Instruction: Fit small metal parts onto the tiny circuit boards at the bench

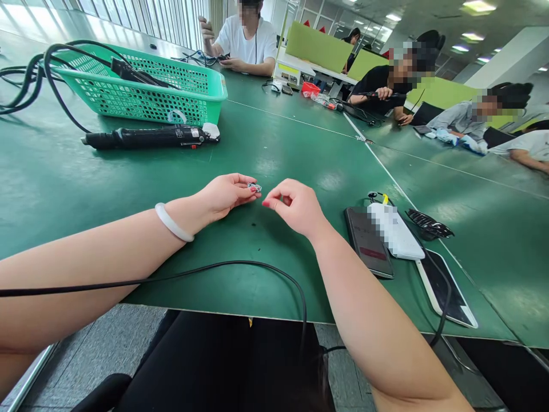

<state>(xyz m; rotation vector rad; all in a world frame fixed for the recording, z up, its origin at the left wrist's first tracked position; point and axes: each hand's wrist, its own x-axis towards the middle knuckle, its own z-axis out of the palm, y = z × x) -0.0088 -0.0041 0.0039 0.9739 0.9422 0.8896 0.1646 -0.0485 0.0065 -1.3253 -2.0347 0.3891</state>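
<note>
My left hand (pixel 225 196) is closed on a small silvery part (pixel 255 187), held between thumb and fingertips just above the table; it is too small to name its kind. Close by on the right, my right hand (pixel 298 207) has its thumb and index finger pressed together in a pinch. Whatever may be between those fingers is hidden. A narrow gap separates the two hands. Beyond my left hand, a black corded electric screwdriver (pixel 146 138) lies on the green tabletop (pixel 274 143).
A green plastic basket (pixel 150 109) with black cables stands at the back left. Phones (pixel 369 243) (pixel 448 286), a white power bank-like block (pixel 397 232) and crumpled black plastic (pixel 430 224) lie right. A black cable (pixel 214 264) crosses my left forearm. Several people sit around the table.
</note>
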